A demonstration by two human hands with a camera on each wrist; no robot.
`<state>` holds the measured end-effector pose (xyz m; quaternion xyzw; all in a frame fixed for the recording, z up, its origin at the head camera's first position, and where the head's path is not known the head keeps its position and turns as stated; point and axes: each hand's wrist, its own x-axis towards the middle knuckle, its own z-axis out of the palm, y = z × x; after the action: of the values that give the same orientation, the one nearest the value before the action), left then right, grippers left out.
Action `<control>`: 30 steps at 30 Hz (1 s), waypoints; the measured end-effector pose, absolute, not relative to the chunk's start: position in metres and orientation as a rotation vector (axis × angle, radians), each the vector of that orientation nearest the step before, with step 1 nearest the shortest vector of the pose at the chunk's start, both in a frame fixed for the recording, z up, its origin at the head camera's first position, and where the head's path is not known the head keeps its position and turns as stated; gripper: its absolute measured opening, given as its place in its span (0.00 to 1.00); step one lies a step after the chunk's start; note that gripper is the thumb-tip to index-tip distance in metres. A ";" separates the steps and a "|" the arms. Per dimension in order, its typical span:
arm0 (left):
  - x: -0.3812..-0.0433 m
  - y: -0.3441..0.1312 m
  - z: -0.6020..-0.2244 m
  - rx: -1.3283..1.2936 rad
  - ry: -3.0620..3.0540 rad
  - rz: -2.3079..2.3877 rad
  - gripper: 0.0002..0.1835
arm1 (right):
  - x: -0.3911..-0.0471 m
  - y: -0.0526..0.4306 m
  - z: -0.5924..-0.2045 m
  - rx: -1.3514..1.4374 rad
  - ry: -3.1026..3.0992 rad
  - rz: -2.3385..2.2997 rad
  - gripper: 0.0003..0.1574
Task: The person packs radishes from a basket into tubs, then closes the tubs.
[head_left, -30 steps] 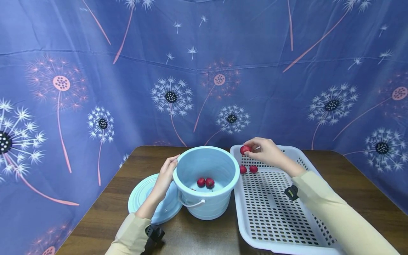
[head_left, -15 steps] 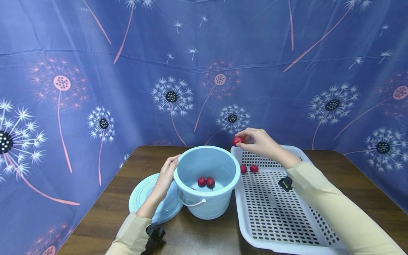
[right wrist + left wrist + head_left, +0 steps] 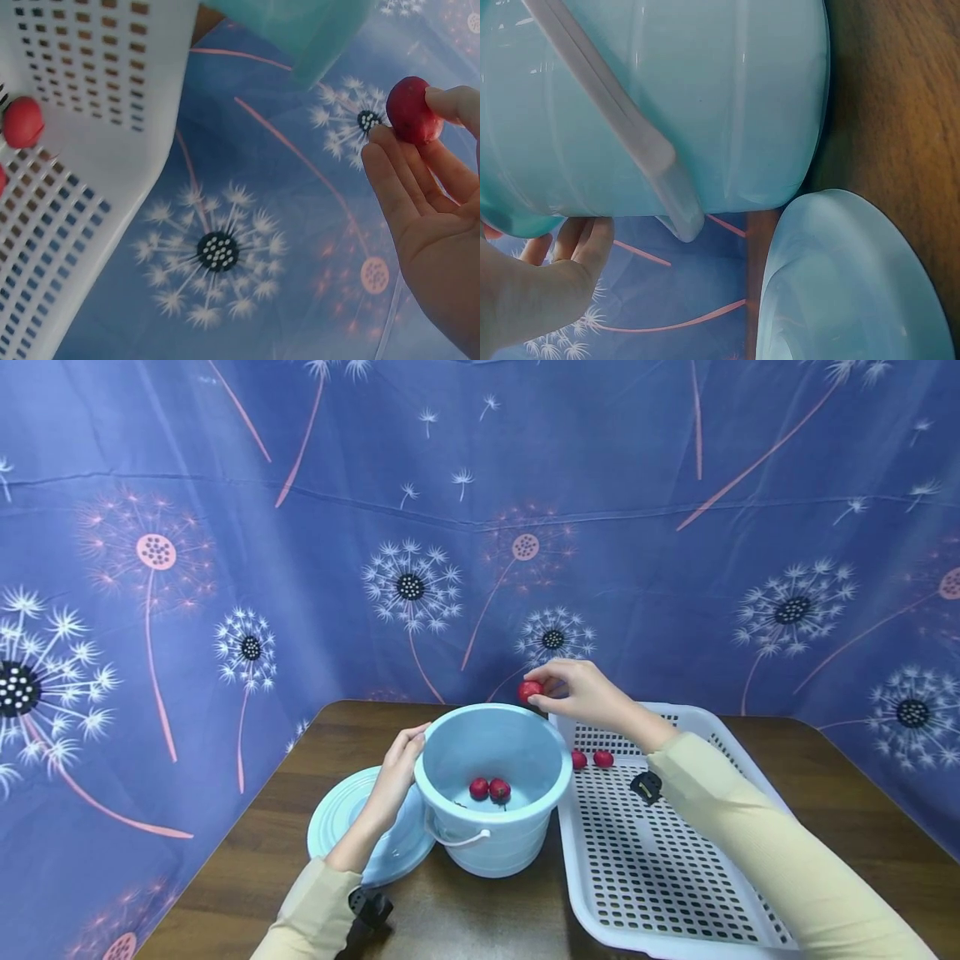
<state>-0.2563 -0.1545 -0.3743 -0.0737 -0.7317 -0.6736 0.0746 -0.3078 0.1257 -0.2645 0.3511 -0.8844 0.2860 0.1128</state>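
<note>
My right hand (image 3: 573, 689) pinches a round red radish (image 3: 530, 692) between thumb and fingertips, high by the far right part of the blue bucket's (image 3: 450, 827) rim. In the right wrist view the radish (image 3: 414, 110) shows smooth and shiny, with the palm turned up below it. Two more radishes (image 3: 479, 789) lie on the bucket's floor. My left hand (image 3: 397, 768) holds the bucket at the left of its rim. The left wrist view shows the fingers (image 3: 585, 240) against the outer wall under the rim; the thumb is mostly hidden.
A white perforated basket (image 3: 573, 868) stands right of the bucket, with two radishes (image 3: 603, 759) near its far left corner. The bucket's blue lid (image 3: 330, 827) lies flat at the left, under my left forearm. A blue dandelion-print cloth (image 3: 480, 527) hangs behind the wooden table (image 3: 465, 918).
My right hand has risen from over the basket and moved left with the radish, close to the bucket's rim. The left hand keeps its place on the bucket.
</note>
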 end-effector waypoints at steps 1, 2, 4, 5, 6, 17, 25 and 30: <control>-0.257 -0.155 -0.374 -0.224 -2.195 -2.022 0.22 | -0.308 0.123 -0.264 1.046 -2.589 0.839 0.21; -0.257 -0.155 -0.374 -0.225 -2.194 -2.024 0.22 | -0.308 0.120 -0.264 1.061 -2.584 0.841 0.21; -0.257 -0.155 -0.374 -0.231 -2.197 -2.023 0.23 | -0.309 0.115 -0.265 1.093 -2.578 0.836 0.21; -0.258 -0.156 -0.374 -0.231 -2.198 -2.023 0.23 | -0.309 0.112 -0.265 1.109 -2.576 0.832 0.21; -0.258 -0.156 -0.374 -0.229 -2.201 -2.024 0.23 | -0.309 0.109 -0.266 1.119 -2.574 0.828 0.20; -0.256 -0.154 -0.378 -0.223 -2.196 -2.030 0.23 | -0.311 0.086 -0.280 1.237 -2.556 0.859 0.20; -0.256 -0.154 -0.380 -0.217 -2.194 -2.010 0.23 | -0.315 0.072 -0.292 1.301 -2.547 0.867 0.19; -0.257 -0.153 -0.378 -0.222 -2.181 -2.010 0.24 | -0.316 0.064 -0.297 1.332 -2.579 0.875 0.20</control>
<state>-0.2568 -0.1530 -0.3777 -0.0742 -0.7308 -0.6734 0.0836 -0.3163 0.0638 -0.2971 0.4389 -0.8493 0.2883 0.0550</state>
